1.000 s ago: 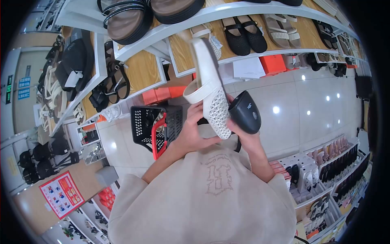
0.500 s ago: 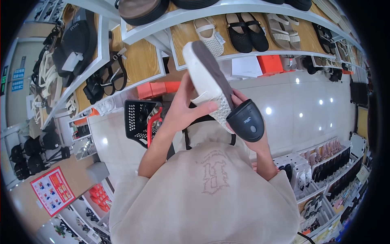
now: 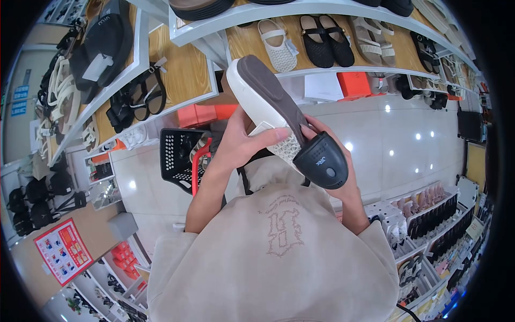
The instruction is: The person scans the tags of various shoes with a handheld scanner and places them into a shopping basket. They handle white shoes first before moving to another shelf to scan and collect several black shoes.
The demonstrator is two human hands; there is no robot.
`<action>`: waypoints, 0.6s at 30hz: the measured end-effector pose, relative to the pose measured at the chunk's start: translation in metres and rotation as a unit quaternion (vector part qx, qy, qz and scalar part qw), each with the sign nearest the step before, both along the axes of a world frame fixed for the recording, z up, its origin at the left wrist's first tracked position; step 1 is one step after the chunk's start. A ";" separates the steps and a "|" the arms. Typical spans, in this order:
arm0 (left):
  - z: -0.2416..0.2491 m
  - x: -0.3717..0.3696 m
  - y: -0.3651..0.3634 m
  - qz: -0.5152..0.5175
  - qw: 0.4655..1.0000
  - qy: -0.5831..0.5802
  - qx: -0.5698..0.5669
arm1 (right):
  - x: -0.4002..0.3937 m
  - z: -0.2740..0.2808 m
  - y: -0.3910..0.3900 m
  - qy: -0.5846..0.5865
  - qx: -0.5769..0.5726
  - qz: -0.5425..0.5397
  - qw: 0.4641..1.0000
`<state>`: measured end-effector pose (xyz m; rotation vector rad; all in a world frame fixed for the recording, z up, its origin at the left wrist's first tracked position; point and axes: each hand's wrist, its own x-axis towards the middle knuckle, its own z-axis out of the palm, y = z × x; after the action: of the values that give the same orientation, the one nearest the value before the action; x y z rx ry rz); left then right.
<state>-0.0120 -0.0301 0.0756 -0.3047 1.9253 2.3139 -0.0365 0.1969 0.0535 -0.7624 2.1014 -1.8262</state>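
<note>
White and part-woven, a shoe (image 3: 249,101) tilts to the right of the black basket (image 3: 171,161), left hand (image 3: 236,145) clamped along its side, right hand (image 3: 344,193) gripping its end by a black piece (image 3: 322,169), apparently mid-inspection, where any turn calls for firm holds.

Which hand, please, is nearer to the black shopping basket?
Left. The left hand is right of the basket; the right hand is farther right, beyond the white shoe.
</note>
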 end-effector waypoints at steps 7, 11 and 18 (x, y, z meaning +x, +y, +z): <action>-0.009 -0.008 -0.003 0.023 0.996 -0.026 0.084 | -0.004 0.006 0.003 0.027 0.062 0.023 0.997; -0.011 -0.029 0.010 0.036 0.992 0.039 0.116 | -0.013 -0.009 0.002 0.028 -0.009 0.022 0.999; -0.025 -0.035 0.014 0.047 0.992 0.117 0.027 | -0.010 -0.009 0.009 -0.062 -0.040 0.039 0.997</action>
<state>-0.0467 -0.0158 0.0507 -0.1263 1.9841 2.5602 -0.0466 0.2064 0.0447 -0.7206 1.9063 -1.8743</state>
